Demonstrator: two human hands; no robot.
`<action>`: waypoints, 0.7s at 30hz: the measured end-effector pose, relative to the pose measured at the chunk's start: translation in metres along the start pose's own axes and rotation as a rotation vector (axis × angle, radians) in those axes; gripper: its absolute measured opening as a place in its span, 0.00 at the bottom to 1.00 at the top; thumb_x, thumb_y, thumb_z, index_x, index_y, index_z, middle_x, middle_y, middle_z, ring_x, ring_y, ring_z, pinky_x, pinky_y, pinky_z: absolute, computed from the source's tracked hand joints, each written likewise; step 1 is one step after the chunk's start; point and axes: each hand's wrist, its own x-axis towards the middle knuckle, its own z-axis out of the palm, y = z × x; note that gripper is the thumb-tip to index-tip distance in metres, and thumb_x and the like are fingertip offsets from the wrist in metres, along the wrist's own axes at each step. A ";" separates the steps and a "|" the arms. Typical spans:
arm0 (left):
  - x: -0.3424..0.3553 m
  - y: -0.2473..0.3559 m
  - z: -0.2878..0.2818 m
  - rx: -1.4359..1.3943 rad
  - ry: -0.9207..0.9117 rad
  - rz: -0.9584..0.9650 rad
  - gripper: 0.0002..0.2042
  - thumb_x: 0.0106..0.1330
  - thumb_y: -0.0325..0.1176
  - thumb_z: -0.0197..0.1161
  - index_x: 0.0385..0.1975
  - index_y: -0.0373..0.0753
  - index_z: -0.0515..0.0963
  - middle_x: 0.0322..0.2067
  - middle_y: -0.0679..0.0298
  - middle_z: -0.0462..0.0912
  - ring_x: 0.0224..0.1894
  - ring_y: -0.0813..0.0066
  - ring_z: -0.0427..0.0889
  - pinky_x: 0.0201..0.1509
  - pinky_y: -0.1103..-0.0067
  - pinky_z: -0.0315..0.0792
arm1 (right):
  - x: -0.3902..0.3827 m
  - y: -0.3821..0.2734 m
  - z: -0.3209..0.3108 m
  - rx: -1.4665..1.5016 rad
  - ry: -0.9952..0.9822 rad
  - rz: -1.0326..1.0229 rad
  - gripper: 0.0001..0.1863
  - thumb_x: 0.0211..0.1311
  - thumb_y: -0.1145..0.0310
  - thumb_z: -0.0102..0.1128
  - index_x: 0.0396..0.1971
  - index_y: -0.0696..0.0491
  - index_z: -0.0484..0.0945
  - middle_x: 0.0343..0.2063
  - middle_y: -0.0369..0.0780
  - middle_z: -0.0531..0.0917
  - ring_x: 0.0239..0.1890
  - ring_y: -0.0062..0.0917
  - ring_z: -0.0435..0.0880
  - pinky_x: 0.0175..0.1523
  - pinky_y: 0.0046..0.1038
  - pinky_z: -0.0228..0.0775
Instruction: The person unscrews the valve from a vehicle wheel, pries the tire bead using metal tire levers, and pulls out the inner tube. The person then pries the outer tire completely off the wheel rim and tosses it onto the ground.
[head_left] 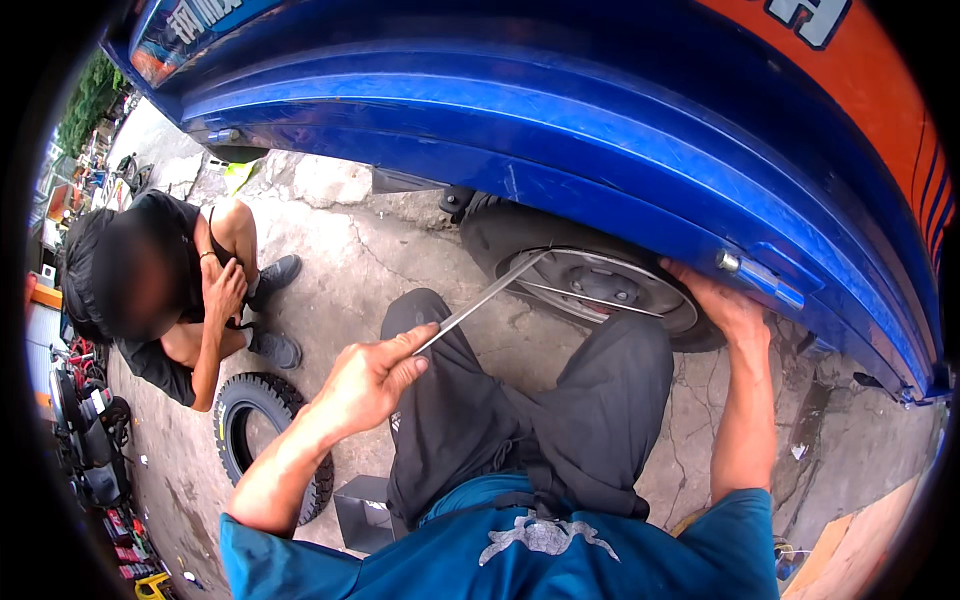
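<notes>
My left hand (372,382) is closed around a long metal tire lever (478,308). Its far end meets the rim edge of a wheel (590,275) mounted under the blue vehicle body (560,140). The wheel's black tire (490,240) is partly covered by the body's lower edge. A thin bright rod (592,299) crosses the wheel's face. At the tire's right side, my right hand (722,305) grips the tire, its fingers partly hidden beneath the blue panel. My knees are spread in front of the wheel.
A person (165,290) crouches at left, arms folded. A loose knobby tire (232,425) lies on the concrete, near a dark open box (362,515). Parked motorbikes (92,425) line the far left. A latch (760,275) sticks out of the blue panel; a wooden board (855,540) is at lower right.
</notes>
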 end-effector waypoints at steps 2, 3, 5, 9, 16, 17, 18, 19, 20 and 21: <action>0.012 0.003 -0.008 0.108 -0.030 0.021 0.17 0.63 0.33 0.58 0.52 0.38 0.73 0.44 0.48 0.78 0.47 0.54 0.78 0.48 0.72 0.74 | 0.000 0.002 0.001 -0.073 0.042 -0.054 0.22 0.49 0.56 0.70 0.43 0.51 0.79 0.41 0.40 0.82 0.45 0.31 0.79 0.52 0.32 0.69; 0.016 0.012 -0.018 0.143 -0.048 -0.038 0.17 0.63 0.34 0.58 0.51 0.38 0.74 0.40 0.47 0.79 0.45 0.53 0.79 0.47 0.70 0.74 | 0.001 0.006 0.004 -0.096 0.069 -0.065 0.22 0.49 0.57 0.70 0.43 0.51 0.79 0.41 0.40 0.82 0.44 0.31 0.79 0.51 0.32 0.69; 0.030 0.028 -0.031 0.273 -0.056 0.025 0.16 0.62 0.33 0.58 0.49 0.39 0.76 0.37 0.47 0.80 0.42 0.52 0.79 0.45 0.68 0.74 | -0.001 0.012 0.006 -0.122 0.086 -0.066 0.23 0.48 0.57 0.70 0.43 0.52 0.79 0.41 0.41 0.82 0.43 0.31 0.80 0.50 0.32 0.70; 0.063 0.075 -0.049 0.594 -0.171 0.052 0.13 0.59 0.31 0.56 0.44 0.40 0.79 0.30 0.48 0.81 0.34 0.50 0.80 0.40 0.64 0.74 | -0.001 0.004 0.003 -0.117 0.057 -0.042 0.24 0.46 0.57 0.72 0.42 0.53 0.78 0.40 0.43 0.82 0.41 0.33 0.81 0.46 0.33 0.72; 0.052 0.040 -0.011 0.323 -0.135 -0.043 0.17 0.60 0.31 0.57 0.51 0.38 0.73 0.31 0.46 0.80 0.33 0.50 0.82 0.37 0.65 0.76 | -0.012 0.015 0.010 -0.221 0.149 -0.133 0.26 0.44 0.56 0.72 0.41 0.55 0.76 0.36 0.42 0.81 0.39 0.33 0.81 0.44 0.33 0.73; 0.029 0.013 0.032 0.139 -0.025 -0.109 0.19 0.61 0.30 0.58 0.53 0.37 0.71 0.32 0.44 0.80 0.34 0.50 0.82 0.37 0.66 0.76 | -0.010 0.017 0.011 -0.225 0.107 -0.115 0.27 0.45 0.55 0.72 0.42 0.55 0.76 0.37 0.42 0.81 0.39 0.34 0.81 0.45 0.33 0.73; 0.010 -0.011 0.082 0.008 0.147 -0.086 0.20 0.62 0.30 0.58 0.54 0.36 0.69 0.33 0.44 0.80 0.34 0.50 0.82 0.37 0.68 0.76 | -0.005 0.017 0.013 -0.220 0.116 -0.128 0.27 0.45 0.55 0.72 0.42 0.55 0.76 0.37 0.42 0.81 0.39 0.34 0.81 0.45 0.33 0.73; -0.003 -0.023 0.128 -0.128 0.313 -0.068 0.21 0.63 0.30 0.58 0.56 0.35 0.67 0.35 0.43 0.80 0.35 0.51 0.83 0.37 0.70 0.76 | -0.004 0.017 0.016 -0.266 0.126 -0.129 0.26 0.46 0.55 0.71 0.43 0.55 0.76 0.37 0.43 0.82 0.40 0.34 0.81 0.45 0.33 0.72; -0.009 -0.022 0.153 -0.196 0.393 -0.076 0.20 0.64 0.31 0.58 0.56 0.34 0.67 0.34 0.44 0.80 0.34 0.53 0.83 0.37 0.71 0.76 | -0.004 0.019 0.017 -0.320 0.139 -0.121 0.26 0.48 0.54 0.70 0.44 0.54 0.76 0.38 0.43 0.82 0.40 0.34 0.81 0.46 0.33 0.72; -0.002 -0.024 0.172 -0.275 0.475 -0.075 0.20 0.65 0.32 0.57 0.55 0.33 0.66 0.33 0.45 0.81 0.33 0.55 0.83 0.36 0.72 0.75 | 0.001 0.032 0.023 -0.333 0.149 -0.124 0.26 0.48 0.54 0.70 0.44 0.54 0.76 0.38 0.43 0.82 0.40 0.34 0.81 0.46 0.33 0.72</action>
